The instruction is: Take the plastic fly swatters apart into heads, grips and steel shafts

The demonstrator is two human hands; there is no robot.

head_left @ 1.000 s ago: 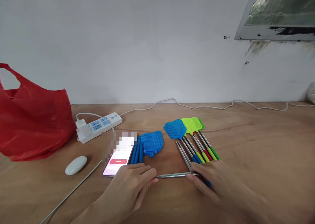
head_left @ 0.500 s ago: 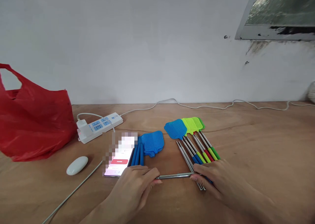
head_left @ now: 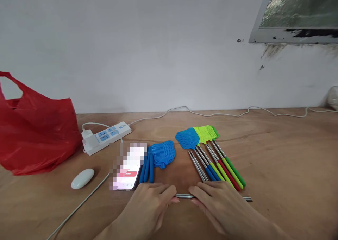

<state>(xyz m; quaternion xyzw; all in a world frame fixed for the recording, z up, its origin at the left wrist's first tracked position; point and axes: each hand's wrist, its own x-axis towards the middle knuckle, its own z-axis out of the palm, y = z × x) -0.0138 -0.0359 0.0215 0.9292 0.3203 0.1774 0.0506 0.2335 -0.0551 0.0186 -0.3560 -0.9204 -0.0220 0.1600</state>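
Observation:
A thin telescopic metal rod lies crosswise on the wooden table in front of me. My left hand pinches its left end with closed fingers. My right hand lies over the rod's middle, fingers curled onto it; the rod's right end sticks out past that hand. Just beyond my right hand lies a row of fly swatters with blue and green heads, steel shafts and coloured grips. A stack of blue swatter heads with blue stems lies beyond my left hand.
A phone with a lit screen lies left of the blue stack. Farther left are a white power strip, a white oval case, a grey cable and a red plastic bag. A white cord runs along the wall.
My right hand has slid left along the rod toward my left hand. The rod now juts out to the right of my right hand. The view shifted slightly.

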